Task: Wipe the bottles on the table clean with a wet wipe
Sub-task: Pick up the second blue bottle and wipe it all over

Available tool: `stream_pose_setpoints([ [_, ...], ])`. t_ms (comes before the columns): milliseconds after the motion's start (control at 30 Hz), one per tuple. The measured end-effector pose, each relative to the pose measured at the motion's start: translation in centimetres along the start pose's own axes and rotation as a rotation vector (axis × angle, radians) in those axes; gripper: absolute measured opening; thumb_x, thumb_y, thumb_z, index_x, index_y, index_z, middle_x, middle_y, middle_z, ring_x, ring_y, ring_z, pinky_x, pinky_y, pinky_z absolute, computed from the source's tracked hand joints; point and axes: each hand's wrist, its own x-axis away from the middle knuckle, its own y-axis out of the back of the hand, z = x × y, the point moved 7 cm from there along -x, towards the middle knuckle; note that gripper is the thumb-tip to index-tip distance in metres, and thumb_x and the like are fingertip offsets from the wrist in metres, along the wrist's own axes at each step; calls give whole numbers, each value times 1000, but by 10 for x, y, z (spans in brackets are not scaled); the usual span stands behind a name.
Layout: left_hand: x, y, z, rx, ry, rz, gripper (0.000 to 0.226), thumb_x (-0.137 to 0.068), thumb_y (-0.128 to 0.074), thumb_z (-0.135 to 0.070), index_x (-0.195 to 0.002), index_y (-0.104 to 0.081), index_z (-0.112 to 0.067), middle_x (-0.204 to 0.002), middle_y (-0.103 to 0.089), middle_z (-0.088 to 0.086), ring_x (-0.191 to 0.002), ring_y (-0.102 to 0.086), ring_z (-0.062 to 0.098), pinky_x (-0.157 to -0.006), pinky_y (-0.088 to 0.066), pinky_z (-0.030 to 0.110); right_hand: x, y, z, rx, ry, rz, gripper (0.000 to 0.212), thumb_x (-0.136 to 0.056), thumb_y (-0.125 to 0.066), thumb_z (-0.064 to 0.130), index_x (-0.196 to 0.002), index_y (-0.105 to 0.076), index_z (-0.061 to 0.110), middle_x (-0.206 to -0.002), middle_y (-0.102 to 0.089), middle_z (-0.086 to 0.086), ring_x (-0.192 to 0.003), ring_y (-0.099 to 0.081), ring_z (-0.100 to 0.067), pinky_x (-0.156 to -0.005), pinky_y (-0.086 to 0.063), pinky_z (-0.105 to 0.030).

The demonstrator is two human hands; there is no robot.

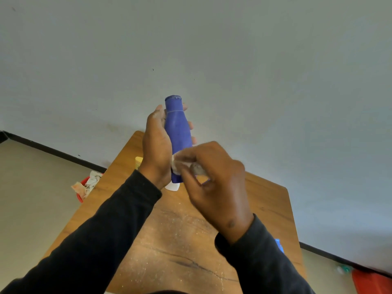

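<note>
A dark blue bottle (177,128) with a dusty surface is held upright above the wooden table (186,236). My left hand (156,149) grips it from the left side, fingers wrapped behind. My right hand (214,183) presses a crumpled, greyed wet wipe (180,164) against the bottle's lower part. Below the bottle a white object (172,186) peeks out on the table, mostly hidden by my hands.
A yellow object (139,161) stands on the table behind my left wrist. A red bin (81,190) holding used wipes sits on the floor left of the table. A blue item (279,245) lies at the table's right edge. Dust covers the tabletop.
</note>
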Motion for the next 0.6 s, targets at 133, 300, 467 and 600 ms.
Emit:
stream_pose_setpoints([
  [133, 7, -6, 8, -10, 15, 45, 57, -106, -28, -50, -115, -69, -11, -79, -58, 8, -66, -57, 16, -60, -53, 30, -10, 0, -5, 30, -14, -56, 12, -84, -77, 1, -93, -72, 8, -86, -71, -4, -79, -67, -22, -64, -57, -40],
  [300, 22, -24, 28, -46, 58, 197, 63, -105, -27, -58, -93, -71, -15, -102, -61, 22, -93, -57, 36, -81, -51, 42, -45, 15, -31, 12, -125, -213, 14, -87, -74, 2, -100, -72, 7, -91, -74, -1, -87, -71, -24, -70, -59, -44],
  [467, 9, -9, 5, -170, -84, 101, 71, -101, -18, -65, -109, -61, -10, -92, -64, 18, -85, -63, 31, -76, -55, 36, -28, 6, -8, 66, -42, -104, 9, -86, -74, 3, -93, -72, 9, -84, -71, -1, -76, -67, -21, -62, -57, -40],
  [600, 7, -8, 7, -211, -110, 123, 81, -90, -22, -80, -105, -62, -11, -90, -63, 20, -86, -61, 34, -83, -54, 44, -24, 4, -3, 116, -13, -95, 9, -85, -77, 3, -87, -72, 11, -79, -69, 0, -71, -65, -19, -59, -54, -35],
])
